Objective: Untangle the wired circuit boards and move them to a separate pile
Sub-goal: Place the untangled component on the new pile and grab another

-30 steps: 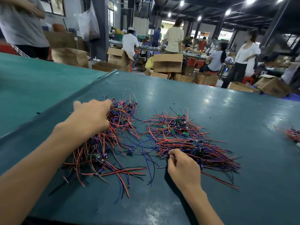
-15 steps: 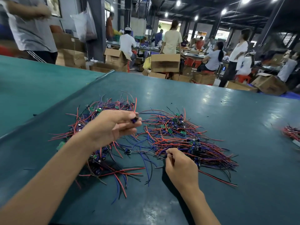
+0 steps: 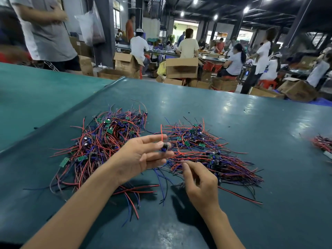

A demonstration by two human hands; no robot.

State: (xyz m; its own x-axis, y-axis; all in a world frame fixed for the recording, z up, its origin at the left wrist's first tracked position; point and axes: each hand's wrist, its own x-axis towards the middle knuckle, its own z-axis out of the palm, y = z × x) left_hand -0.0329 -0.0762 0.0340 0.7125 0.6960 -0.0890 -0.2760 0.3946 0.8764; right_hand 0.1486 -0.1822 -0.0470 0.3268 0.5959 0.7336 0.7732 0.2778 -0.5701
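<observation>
Head view, near to far. Both bare forearms are reaching in from the lower edge over the dark teal surface (image 3: pixel 233 108).

Right hand (image 3: pixel 201 180) is hovering nearest, back toward the camera and fingers curled. Its fingertips (image 3: pixel 183 162) are meeting the near edge of the right pile (image 3: pixel 215 159) of red, blue and black leads. Whether it is pinching a lead I cannot tell.

Left hand (image 3: pixel 142 157) is sitting just beyond, raised off the surface, fingers mostly extended. It is pinching one wired circuit board (image 3: pixel 164 147) at the fingertips. The board is showing as a small dark and blue part, blurred, with a red lead (image 3: pixel 161 134) standing up from it. It is hanging over the gap between the two piles, closer to the right pile.

Left pile (image 3: pixel 107 141) is lying behind the left wrist, a tangled mound with small green boards showing among the wires. Loose leads are trailing from it toward the near edge. The two piles are lying just beside each other, a few strands crossing between.

A further small bundle (image 3: pixel 322 142) is lying well apart at the right edge. A lighter green surface (image 3: pixel 36 90) is adjoining on the left.

Beyond the far edge, open cardboard boxes (image 3: pixel 181 68) are standing on the floor. A person in a grey shirt (image 3: pixel 45 31) is standing at far left, and other workers (image 3: pixel 188 45) are sitting and standing farther back.
</observation>
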